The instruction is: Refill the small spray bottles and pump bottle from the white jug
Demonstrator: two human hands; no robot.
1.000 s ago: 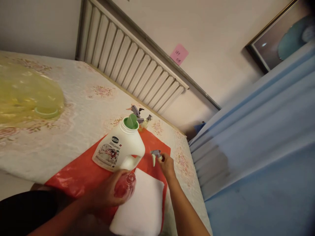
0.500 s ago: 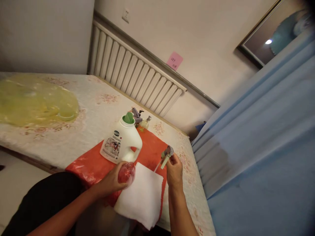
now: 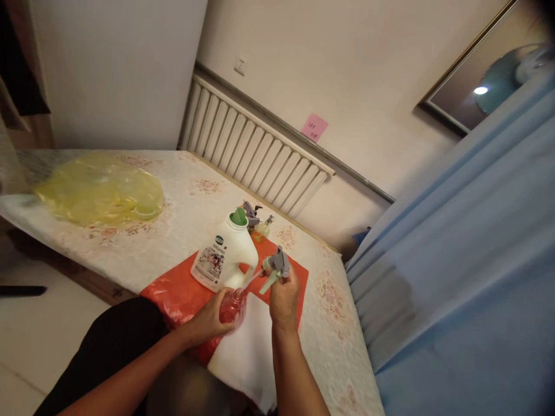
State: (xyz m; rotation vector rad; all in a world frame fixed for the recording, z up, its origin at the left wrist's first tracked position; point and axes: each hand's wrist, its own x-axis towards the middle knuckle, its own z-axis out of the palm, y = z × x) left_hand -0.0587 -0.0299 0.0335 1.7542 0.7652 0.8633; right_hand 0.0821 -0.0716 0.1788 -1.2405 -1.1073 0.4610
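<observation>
My left hand [image 3: 211, 319] is wrapped round a clear reddish bottle [image 3: 233, 308] with an open neck. In my right hand [image 3: 285, 292] is a grey and pale green trigger sprayer head [image 3: 278, 264]. Its thin dip tube [image 3: 252, 279] slants down toward the bottle's neck; whether the tip is inside I cannot tell. Just behind stands a white handled jug [image 3: 236, 251] with a picture label and a green piece in its mouth. Beneath the hands lie a white cloth [image 3: 245, 352] and a red sheet [image 3: 173, 292].
Behind the jug are another grey sprayer head [image 3: 250, 215] and a small clear bottle [image 3: 264, 226]. A yellow plastic bag [image 3: 102, 190] lies to the left on the flowered cover [image 3: 182, 219]. A radiator [image 3: 260, 144] lines the wall; a blue curtain [image 3: 455, 248] hangs at the right.
My right hand has brought the sprayer head left to the bottle, its tube now at the neck. My left hand still holds the bottle. The camera view has shifted a little.
</observation>
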